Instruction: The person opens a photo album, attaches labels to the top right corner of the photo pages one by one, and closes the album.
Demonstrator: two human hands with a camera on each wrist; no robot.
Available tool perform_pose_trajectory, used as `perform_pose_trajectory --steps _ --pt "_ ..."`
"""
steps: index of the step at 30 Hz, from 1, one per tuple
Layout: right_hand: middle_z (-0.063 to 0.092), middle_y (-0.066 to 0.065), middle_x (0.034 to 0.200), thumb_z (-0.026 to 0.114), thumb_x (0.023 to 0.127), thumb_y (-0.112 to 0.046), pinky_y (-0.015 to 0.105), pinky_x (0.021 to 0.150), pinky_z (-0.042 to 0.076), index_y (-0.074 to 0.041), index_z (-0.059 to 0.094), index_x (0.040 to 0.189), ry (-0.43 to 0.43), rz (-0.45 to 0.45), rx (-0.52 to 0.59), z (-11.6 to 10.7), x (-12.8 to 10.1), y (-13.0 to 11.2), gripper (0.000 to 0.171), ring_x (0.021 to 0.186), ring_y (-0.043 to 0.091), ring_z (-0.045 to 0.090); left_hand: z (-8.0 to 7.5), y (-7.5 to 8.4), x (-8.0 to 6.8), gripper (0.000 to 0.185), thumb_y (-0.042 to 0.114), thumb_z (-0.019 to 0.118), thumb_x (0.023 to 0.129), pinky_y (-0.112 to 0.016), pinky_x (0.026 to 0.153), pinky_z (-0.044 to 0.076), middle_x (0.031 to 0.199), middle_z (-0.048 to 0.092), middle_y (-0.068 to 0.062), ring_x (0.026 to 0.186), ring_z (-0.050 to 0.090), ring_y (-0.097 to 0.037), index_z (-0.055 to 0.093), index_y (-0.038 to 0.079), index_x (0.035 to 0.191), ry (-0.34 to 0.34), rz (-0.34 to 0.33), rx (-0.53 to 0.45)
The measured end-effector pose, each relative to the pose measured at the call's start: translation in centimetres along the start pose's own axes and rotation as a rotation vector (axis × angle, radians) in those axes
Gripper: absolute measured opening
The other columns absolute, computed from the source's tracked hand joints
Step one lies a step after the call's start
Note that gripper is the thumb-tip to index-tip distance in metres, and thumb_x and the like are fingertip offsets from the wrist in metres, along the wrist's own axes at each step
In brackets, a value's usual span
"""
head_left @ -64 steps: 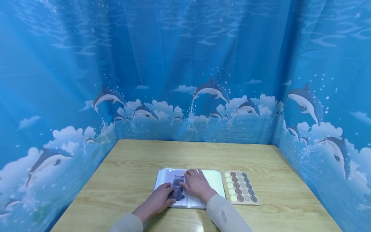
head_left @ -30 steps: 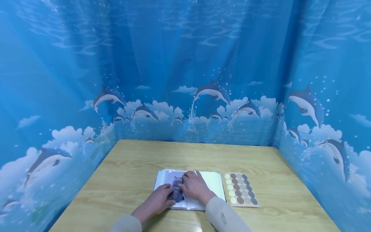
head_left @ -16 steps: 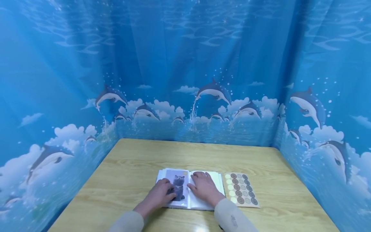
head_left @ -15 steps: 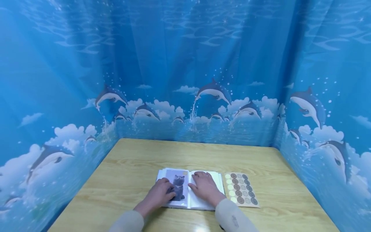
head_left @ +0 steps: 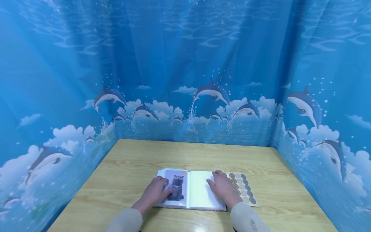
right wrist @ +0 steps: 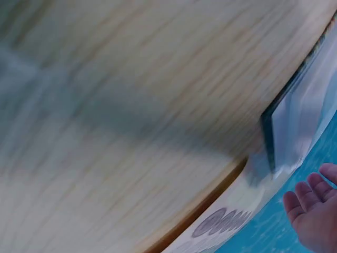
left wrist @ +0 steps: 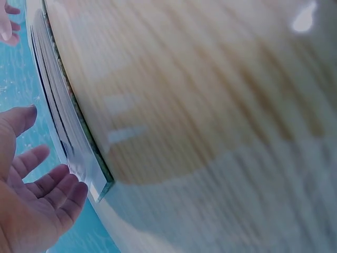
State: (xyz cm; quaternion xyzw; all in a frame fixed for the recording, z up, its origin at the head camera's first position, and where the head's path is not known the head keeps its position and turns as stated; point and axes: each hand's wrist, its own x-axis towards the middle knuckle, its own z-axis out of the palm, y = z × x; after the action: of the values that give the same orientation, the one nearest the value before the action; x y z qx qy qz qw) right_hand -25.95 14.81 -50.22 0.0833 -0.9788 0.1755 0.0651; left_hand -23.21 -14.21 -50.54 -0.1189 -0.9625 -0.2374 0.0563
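An open photo album (head_left: 200, 193) lies on the wooden table (head_left: 145, 161) near its front edge. Its left page holds a photo of a grey cat (head_left: 176, 188); its right page is blank white. My left hand (head_left: 155, 190) rests flat on the left page, fingers straight, beside the cat photo. My right hand (head_left: 222, 187) lies flat on the right page's outer edge, fingers straight, partly covering the sticker sheet (head_left: 244, 190). The left wrist view shows my left hand (left wrist: 37, 195) with straight fingers by the album's edge (left wrist: 73, 137). The right wrist view shows right fingertips (right wrist: 313, 205) and the stickers (right wrist: 221, 221).
A blue curtain printed with dolphins (head_left: 211, 91) and clouds walls the table on the left, back and right. The sheet of round brown and pale stickers lies right of the album. Bare wood stretches behind the album to the curtain.
My right hand slid from the cat photo rightward across the blank page to its outer edge. My left hand stayed on the left page. The cat photo is now uncovered.
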Motion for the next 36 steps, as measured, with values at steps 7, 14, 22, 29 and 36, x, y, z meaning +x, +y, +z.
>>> perform_pose_trajectory --steps 7,14,22,29,36 --pt "0.051 0.031 0.134 0.056 0.1 -0.032 0.059 0.102 0.042 0.012 0.053 0.133 -0.002 0.097 0.055 -0.8 -0.7 1.4 0.054 0.121 0.048 0.05 -0.3 -0.4 0.0 0.058 0.034 0.076 0.085 -0.057 0.098 0.046 0.124 0.057 -0.028 0.114 0.056 -0.042 0.061 -0.003 0.127 0.018 -0.068 0.0" --pt "0.06 0.031 0.116 0.059 0.098 -0.028 0.058 0.099 0.044 0.015 0.057 0.125 -0.001 0.087 0.086 -1.1 -1.3 2.1 0.05 0.111 0.047 0.056 -0.6 -1.4 -0.1 0.063 0.035 0.074 0.088 -0.057 0.1 0.044 0.125 0.056 -0.031 0.116 0.054 -0.045 0.056 -0.009 0.13 0.035 -0.113 -0.035" --pt "0.06 0.032 0.114 0.061 0.096 -0.027 0.059 0.097 0.045 0.014 0.058 0.123 -0.02 0.1 0.096 -0.6 -1.9 2.3 0.05 0.108 0.048 0.057 -1.0 -1.5 -0.4 0.065 0.035 0.074 0.088 -0.057 0.096 0.047 0.117 0.059 -0.031 0.11 0.056 -0.046 0.055 -0.012 0.128 0.029 -0.146 -0.034" --pt "0.055 0.032 0.129 0.06 0.096 -0.031 0.062 0.101 0.04 0.012 0.053 0.131 -0.067 0.058 0.023 -0.5 -2.5 2.7 0.056 0.121 0.05 0.05 -0.9 -1.2 -0.3 0.066 0.036 0.073 0.088 -0.058 0.098 0.044 0.121 0.059 -0.031 0.114 0.054 -0.047 0.054 -0.012 0.129 -0.006 -0.178 -0.026" --pt "0.059 0.029 0.125 0.059 0.096 -0.034 0.065 0.094 0.043 0.009 0.058 0.126 -0.07 0.039 -0.073 -0.6 -2.4 3.3 0.052 0.117 0.047 0.053 -0.7 -1.2 -0.4 0.064 0.033 0.075 0.086 -0.058 0.099 0.044 0.119 0.06 -0.031 0.113 0.054 -0.049 0.056 -0.012 0.127 0.012 -0.184 -0.036"
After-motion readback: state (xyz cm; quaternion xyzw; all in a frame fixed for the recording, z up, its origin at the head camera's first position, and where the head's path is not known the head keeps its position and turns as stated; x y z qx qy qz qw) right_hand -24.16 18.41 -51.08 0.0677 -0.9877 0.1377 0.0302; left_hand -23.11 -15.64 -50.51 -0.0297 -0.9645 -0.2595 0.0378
